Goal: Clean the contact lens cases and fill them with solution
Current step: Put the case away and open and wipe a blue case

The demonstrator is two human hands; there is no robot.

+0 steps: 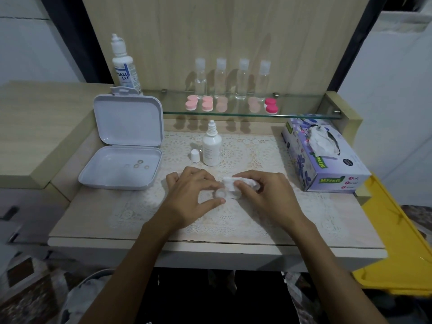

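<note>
left hand [187, 195] fingers pinch a clear lens case [220, 193] on the bench [93, 218]; right hand [264, 195] fingers grip a tissue wad [230, 183] touching it.

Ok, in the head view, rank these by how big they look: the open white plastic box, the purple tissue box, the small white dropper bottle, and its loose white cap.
1. Open white plastic box, lid raised
2. Purple tissue box, fairly close to it in size
3. Small white dropper bottle
4. Loose white cap
</note>
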